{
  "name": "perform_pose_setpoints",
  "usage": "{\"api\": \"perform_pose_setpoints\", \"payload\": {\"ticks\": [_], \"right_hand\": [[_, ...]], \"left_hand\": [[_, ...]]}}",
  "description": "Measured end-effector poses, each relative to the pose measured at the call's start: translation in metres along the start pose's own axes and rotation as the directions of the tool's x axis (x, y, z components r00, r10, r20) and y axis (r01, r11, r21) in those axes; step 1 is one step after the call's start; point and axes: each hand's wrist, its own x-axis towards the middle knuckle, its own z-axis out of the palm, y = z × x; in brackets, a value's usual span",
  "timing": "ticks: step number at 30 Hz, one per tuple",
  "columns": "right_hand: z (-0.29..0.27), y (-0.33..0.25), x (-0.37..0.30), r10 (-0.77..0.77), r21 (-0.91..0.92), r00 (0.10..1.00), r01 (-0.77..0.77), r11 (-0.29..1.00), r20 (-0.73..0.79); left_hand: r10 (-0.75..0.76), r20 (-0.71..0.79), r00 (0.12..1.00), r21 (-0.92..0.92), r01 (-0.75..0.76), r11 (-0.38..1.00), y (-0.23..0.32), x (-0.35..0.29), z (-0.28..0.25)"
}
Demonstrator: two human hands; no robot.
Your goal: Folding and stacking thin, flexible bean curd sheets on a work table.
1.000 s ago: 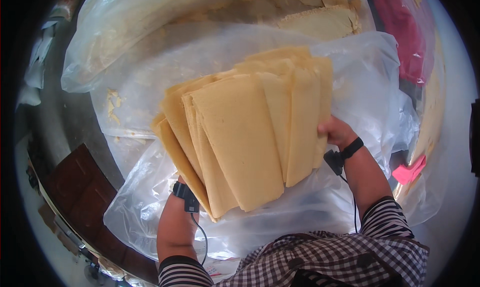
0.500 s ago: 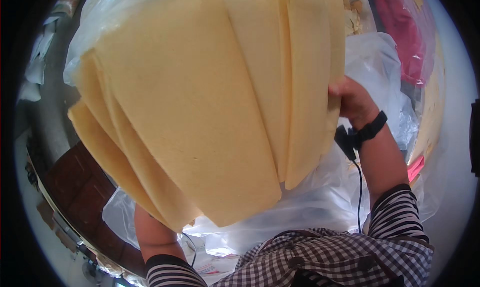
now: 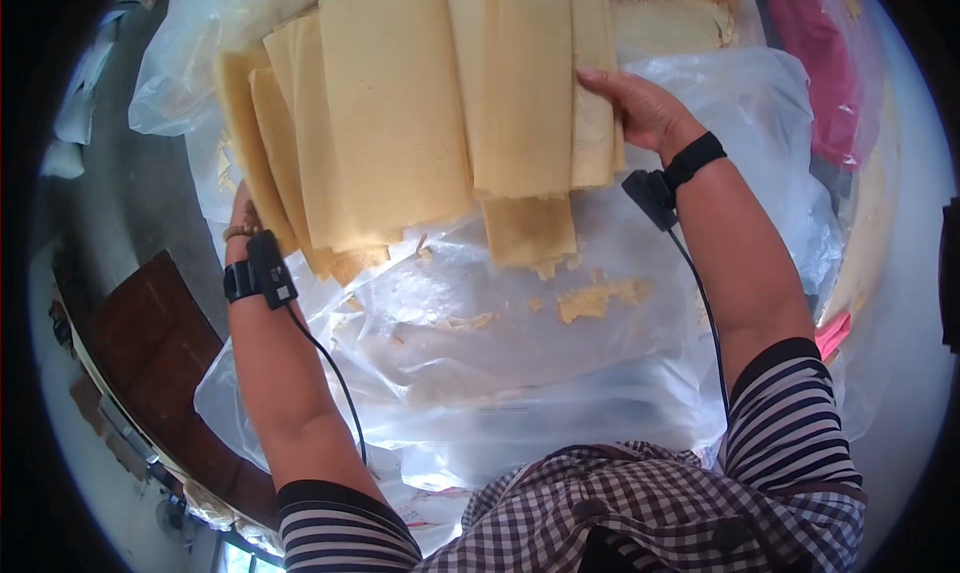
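A stack of thin, stiff, tan folded sheets (image 3: 395, 123) spreads across the top middle, its pieces overlapping in long strips with ragged lower ends. My right hand (image 3: 648, 113) grips the stack's right edge, thumb on top and the fingers partly hidden behind it. At the left edge, my left hand (image 3: 244, 211) holds the lower corner; the sheets hide most of its fingers. Beneath lies clear plastic sheeting (image 3: 450, 353), with broken tan flakes (image 3: 600, 298) on it.
More tan sheets (image 3: 670, 23) lie behind, at the upper right. Bagged pink material (image 3: 815, 63) stands beyond them. At the left is a brown wooden panel (image 3: 155, 353). Black cables (image 3: 705, 303) run along my forearms from wrist-worn devices.
The stack has moved away from me and looks lower, uncovering the plastic and flakes in front. Both hands went forward with it; my left wrist has come into view.
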Motion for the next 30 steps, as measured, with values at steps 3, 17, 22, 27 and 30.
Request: {"api": "perform_pose_setpoints", "payload": {"ticks": [3, 17, 22, 27, 30], "right_hand": [[0.004, -0.002, -0.011, -0.044, -0.142, 0.996, 0.032, 0.989, -0.083], [0.010, 0.063, -0.077, -0.359, -0.343, 0.799, 0.205, 0.917, -0.482], [0.037, 0.127, -0.114, -0.239, -0.368, 0.842, 0.052, 0.928, -0.484], [0.056, 0.128, -0.097, 0.078, -0.222, 0.936, -0.162, 0.962, -0.343], [0.073, 0.124, -0.084, -0.040, -0.288, 0.955, -0.049, 0.956, -0.294]], "left_hand": [[-0.002, -0.062, 0.998, -0.037, -0.001, 0.999, 0.012, -0.027, -0.004], [0.064, -0.210, 0.975, 0.162, -0.030, 0.986, -0.020, -0.050, -0.027], [0.140, -0.238, 0.961, 0.417, -0.029, 0.908, -0.030, -0.055, -0.060], [0.288, -0.334, 0.898, 0.344, -0.168, 0.924, -0.011, -0.108, -0.049], [0.215, -0.157, 0.964, 0.382, -0.141, 0.914, -0.006, -0.109, -0.016]]}}
